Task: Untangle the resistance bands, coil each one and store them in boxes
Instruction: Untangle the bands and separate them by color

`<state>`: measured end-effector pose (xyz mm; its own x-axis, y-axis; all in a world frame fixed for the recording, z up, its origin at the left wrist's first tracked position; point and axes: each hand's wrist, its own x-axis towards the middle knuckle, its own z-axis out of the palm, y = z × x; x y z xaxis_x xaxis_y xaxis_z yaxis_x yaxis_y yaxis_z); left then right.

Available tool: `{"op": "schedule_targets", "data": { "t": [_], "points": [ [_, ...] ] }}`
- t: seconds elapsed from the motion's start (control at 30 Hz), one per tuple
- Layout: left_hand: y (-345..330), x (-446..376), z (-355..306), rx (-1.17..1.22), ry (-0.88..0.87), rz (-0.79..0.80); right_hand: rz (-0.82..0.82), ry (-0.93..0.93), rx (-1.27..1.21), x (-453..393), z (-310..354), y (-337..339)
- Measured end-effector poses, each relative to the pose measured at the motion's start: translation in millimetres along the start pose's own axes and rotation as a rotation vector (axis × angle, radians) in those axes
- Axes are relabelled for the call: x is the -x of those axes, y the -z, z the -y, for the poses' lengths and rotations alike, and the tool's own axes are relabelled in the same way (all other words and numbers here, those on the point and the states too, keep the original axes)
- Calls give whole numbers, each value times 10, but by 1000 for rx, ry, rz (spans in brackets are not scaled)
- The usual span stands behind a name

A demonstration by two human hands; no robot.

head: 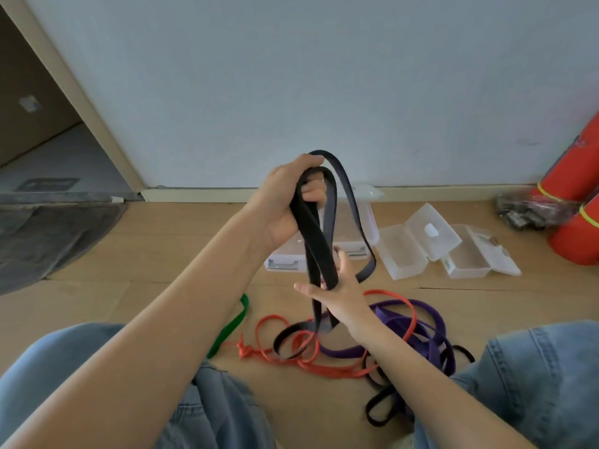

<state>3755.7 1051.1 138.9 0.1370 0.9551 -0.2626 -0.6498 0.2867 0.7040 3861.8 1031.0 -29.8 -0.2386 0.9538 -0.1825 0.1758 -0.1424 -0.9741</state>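
My left hand (285, 202) is raised and closed around loops of a wide black resistance band (316, 241). Below it, my right hand (337, 290) holds the same band's hanging strands, thumb and fingers around them. The band's lower end trails onto the floor. A tangle lies on the floor between my knees: an orange band (324, 367) with a knot, a purple band (431, 332), another black band (382, 406), and a green band (231, 324) to the left. Clear plastic boxes (405, 251) stand open near the wall.
Another clear box (285, 262) sits behind my hands, a third (476, 257) to the right. Red rolled mats (573, 202) and a dark bundle (525, 209) occupy the right corner. A grey mat (48, 234) lies left by a doorway. My denim-clad knees frame the tangle.
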Motion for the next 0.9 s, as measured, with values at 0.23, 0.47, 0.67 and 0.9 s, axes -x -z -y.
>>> {"op": "schedule_targets", "data": {
  "t": [0.23, 0.47, 0.67, 0.9],
  "points": [
    [82, -89, 113, -543, 58, -183, -341, 217, 804, 55, 127, 456],
    [98, -156, 93, -919, 36, 22, -356, 512, 524, -2, 430, 558],
    [21, -232, 41, -629, -55, 360, 568, 199, 96, 65, 465, 411],
    [775, -563, 426, -672, 32, -235, 205, -43, -300, 92, 449, 449]
  ]
}}
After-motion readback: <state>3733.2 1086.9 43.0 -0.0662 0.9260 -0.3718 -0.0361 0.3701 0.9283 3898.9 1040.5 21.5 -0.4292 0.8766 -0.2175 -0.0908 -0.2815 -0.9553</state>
